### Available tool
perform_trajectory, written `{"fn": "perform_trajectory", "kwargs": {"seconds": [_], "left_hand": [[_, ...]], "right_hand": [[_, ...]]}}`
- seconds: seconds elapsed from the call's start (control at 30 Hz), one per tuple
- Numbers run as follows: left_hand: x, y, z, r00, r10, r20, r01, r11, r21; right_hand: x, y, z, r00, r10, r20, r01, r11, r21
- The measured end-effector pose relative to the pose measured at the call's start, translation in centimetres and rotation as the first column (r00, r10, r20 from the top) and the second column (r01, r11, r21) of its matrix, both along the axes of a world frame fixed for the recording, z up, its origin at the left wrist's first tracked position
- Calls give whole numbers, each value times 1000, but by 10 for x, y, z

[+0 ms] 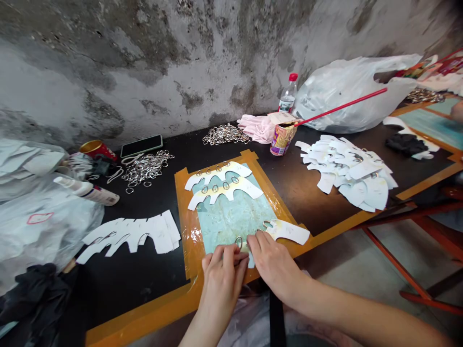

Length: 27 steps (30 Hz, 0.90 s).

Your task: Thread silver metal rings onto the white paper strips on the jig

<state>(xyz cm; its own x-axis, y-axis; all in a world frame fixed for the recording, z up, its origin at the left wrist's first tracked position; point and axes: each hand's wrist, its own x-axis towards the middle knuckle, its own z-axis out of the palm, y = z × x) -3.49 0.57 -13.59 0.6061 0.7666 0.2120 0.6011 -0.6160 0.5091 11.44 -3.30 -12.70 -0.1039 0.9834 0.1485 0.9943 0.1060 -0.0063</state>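
Observation:
At the front edge of the pale blue work sheet point(238, 217), a white curved piece with tabs point(291, 232) lies under my hands. My left hand point(220, 270) is closed, fingertips pinching the near end of this piece just below an upright metal ring point(238, 242). My right hand point(273, 260) has its fingers bent and pressed together on the middle of the same piece, hiding part of it. Another metal ring point(267, 223) stands beyond the right fingers. Farther back on the sheet lie two similar white pieces point(249, 187), each carrying several metal rings along its yellowish-stained edge.
Stacked white pieces point(159, 233) lie left, with a larger heap point(347, 168) right. Loose metal rings point(148, 168) lie near a phone point(142, 146). A printed cup point(282, 140) holds a red stick point(343, 106), beside a bottle point(288, 94) and plastic bag point(347, 94).

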Motion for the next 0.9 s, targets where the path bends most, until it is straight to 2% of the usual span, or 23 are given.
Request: {"fn": "perform_trajectory", "kwargs": {"seconds": [0.1,0.23,0.37,0.47,0.63,0.77,0.9], "left_hand": [[0,3,5,1000,-8,-24,8,999,-32],[0,15,10,999,-42,33,45,994,-100],[2,31,19,998,-53,41,52,999,14],[6,42,28,989,-136,-59,138,990,36],[10,55,39,934,-305,-187,319,946,53],[14,59,38,902,-380,-206,401,913,69],[19,64,33,884,-407,-229,433,898,79]], "right_hand": [[1,0,0,995,-43,-86,43,999,-1],[5,-1,-2,985,-15,-171,11,1000,-23],[7,-3,0,982,6,-189,-14,999,-42],[7,-5,3,979,11,-204,-23,998,-59],[13,-6,4,949,62,-308,-87,994,-68],[20,-5,7,919,87,-385,-133,987,-93],[29,-1,14,891,82,-446,-169,973,-159]]}}
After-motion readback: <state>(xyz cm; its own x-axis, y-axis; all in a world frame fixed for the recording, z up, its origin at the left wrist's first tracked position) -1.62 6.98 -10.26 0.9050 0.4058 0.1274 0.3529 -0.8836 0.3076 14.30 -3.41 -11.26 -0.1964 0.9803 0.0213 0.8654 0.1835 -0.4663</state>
